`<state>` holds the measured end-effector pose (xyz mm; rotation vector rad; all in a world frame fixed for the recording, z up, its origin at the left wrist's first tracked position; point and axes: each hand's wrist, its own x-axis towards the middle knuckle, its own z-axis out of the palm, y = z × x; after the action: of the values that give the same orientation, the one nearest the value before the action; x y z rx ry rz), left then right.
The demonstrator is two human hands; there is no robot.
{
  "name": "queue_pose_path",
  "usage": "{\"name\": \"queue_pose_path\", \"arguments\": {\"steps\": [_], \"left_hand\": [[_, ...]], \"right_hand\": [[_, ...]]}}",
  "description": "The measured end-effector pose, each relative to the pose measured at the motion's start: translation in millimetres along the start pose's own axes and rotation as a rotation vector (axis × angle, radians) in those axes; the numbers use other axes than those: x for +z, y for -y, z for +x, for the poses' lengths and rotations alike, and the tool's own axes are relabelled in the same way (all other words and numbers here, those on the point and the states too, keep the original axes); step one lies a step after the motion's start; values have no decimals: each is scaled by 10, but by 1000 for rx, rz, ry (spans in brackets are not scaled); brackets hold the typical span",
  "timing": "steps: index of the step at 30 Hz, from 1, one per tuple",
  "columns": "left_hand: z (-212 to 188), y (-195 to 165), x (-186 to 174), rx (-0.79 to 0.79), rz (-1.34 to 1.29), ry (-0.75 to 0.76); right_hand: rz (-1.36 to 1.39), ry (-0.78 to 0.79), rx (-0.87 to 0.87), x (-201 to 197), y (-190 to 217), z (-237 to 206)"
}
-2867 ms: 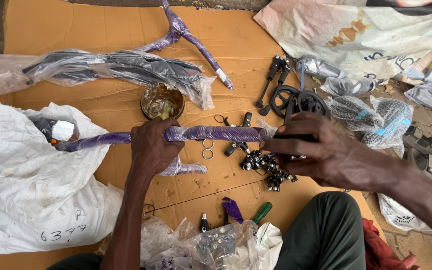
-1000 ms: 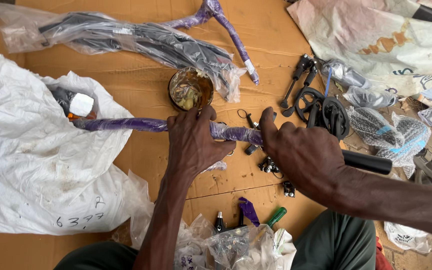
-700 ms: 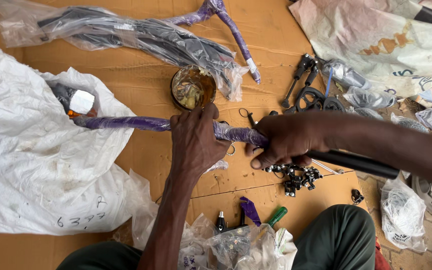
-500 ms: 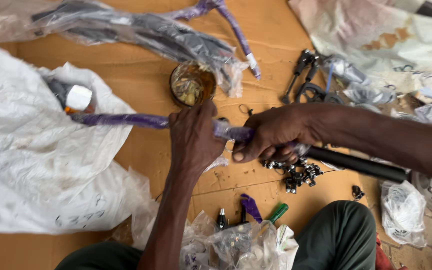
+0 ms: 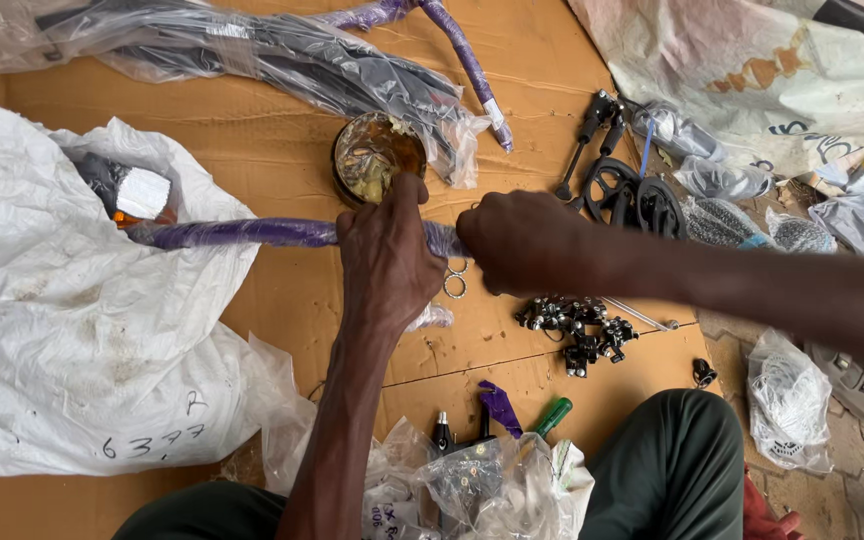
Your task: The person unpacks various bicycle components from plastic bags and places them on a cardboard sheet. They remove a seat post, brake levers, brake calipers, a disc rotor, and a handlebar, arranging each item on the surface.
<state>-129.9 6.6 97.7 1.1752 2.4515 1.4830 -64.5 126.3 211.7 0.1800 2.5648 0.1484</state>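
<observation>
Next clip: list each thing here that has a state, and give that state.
left hand: closed around the purple tube
right hand: gripping the same tube's end
purple tube: lying flat, wrapped in film
round tin: open, yellowish contents
white sack: open, crumpled
black fittings: loose in a heap

Bare forearms; dark green trousers [image 5: 672, 470] (knees only).

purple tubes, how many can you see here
2. One purple tube lies across the cardboard, gripped by the left hand and right hand. The other purple tube is at the top. More may be hidden.
</observation>
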Motion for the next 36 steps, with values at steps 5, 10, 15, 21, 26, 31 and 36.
{"name": "queue_pose_path", "arguments": {"steps": [5,10,15,21,26,31,36], "left_hand": [[-26,-27,-2,15,-20,-47],[-35,-11,3,84,-49,-111],[-19,41,50,74,-18,-83],[-24,107,45,48,20,-40],[-18,91,6,-24,54,33],[41,62,-18,-6,73,41],[3,84,-15,11,47,14]], "right_hand": [[1034,788,281,-34,-245,296],[1014,753,258,46,-228,368],[58,223,44,99,41,368],[-85,-75,130,134,448,47],[-620,-576,-223,420,453,-599],[-169,-664,-441,643,424,-1341],[-608,-555,88,246,-31,-1505]]}}
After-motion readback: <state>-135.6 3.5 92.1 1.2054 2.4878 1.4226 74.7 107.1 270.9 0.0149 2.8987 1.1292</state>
